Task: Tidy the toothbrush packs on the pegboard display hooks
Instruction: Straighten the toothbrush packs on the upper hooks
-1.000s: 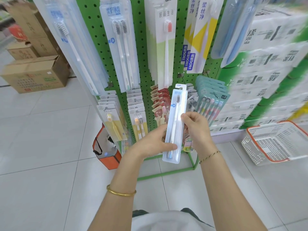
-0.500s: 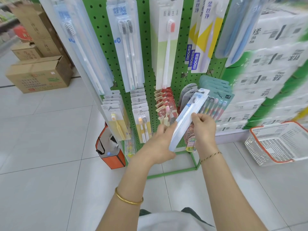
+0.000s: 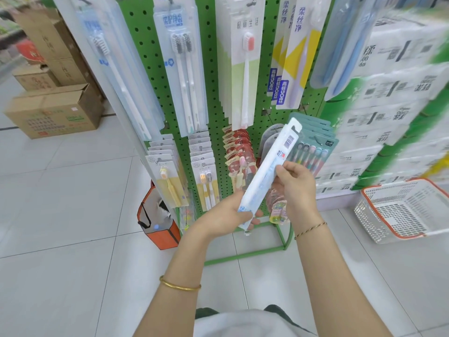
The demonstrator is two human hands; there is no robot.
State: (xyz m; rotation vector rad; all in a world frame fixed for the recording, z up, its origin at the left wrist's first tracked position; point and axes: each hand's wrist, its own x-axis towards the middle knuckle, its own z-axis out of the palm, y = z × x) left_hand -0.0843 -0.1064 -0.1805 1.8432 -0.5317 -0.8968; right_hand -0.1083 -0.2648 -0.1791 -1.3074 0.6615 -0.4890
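Left hand (image 3: 226, 215) curled round lower end of toothbrush pack (image 3: 264, 171); right hand (image 3: 295, 188) pinching its middle. Pack tilted toward 1 o'clock, barcode near top, off the hooks, in front of green pegboard (image 3: 213, 113). "FROG" legible on yellow packs (image 3: 281, 91) at 12. White basket (image 3: 401, 210) at 3, cardboard boxes (image 3: 53, 110) at 10.
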